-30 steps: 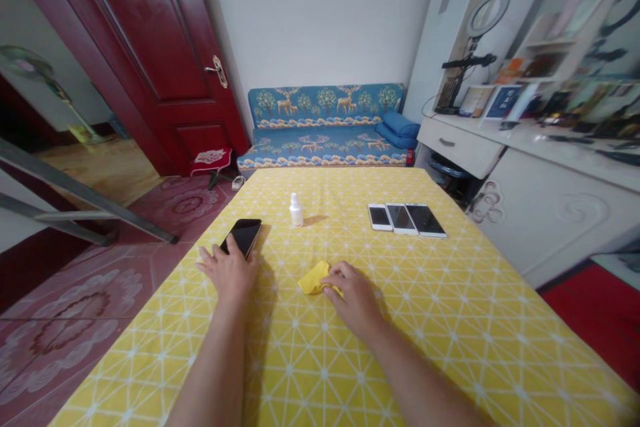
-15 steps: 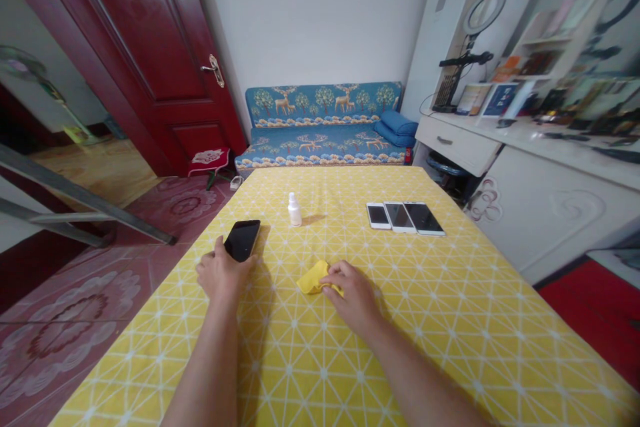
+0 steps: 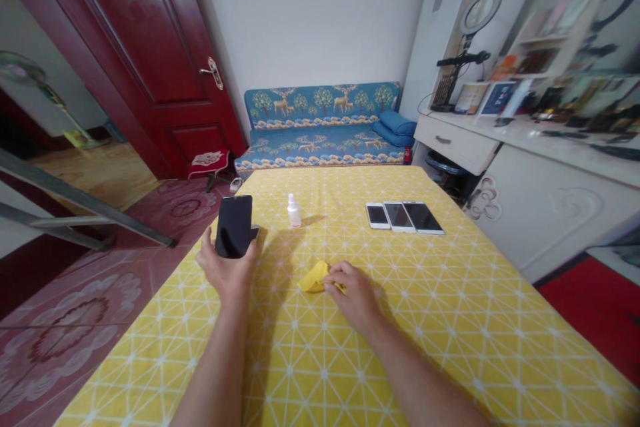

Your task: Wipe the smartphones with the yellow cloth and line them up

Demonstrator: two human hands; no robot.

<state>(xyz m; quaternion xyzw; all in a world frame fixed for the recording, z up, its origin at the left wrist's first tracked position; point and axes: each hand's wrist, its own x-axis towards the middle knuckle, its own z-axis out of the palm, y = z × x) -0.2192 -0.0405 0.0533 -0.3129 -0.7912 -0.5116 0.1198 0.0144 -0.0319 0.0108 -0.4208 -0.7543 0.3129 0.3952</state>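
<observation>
**Holding a dark phone over the worktop edge: items and hazards, left to right**

1. Left hand (image 3: 226, 268). Your fingers are clamped round the lower part of the black phone (image 3: 233, 225), which stands nearly upright, clear of the yellow worktop (image 3: 450, 320) and close to its left edge, with the tiled floor (image 3: 75, 307) just beyond. Risk: you grip only the bottom end, so the top-heavy phone could tip out of your fingers, and a slip leftward would land it on tile, not cloth.

2. White dropper bottle (image 3: 294, 211). Upright, just right of the phone, apart from it. Risk: a sweep of the raised phone or your wrist could knock it over; I cannot tell whether the cap is tight.

3. Yellow cloth (image 3: 314, 277). Crumpled on the worktop, pinched under the fingertips of your right hand (image 3: 353, 293), which is closed on its near corner. Risk: it matches the tablecloth, so is easily lost sight of.

4. Three phones (image 3: 404, 217). Lying flat, side by side, touching, well apart from both hands. Risk: dragging the tablecloth would shift them.
</observation>
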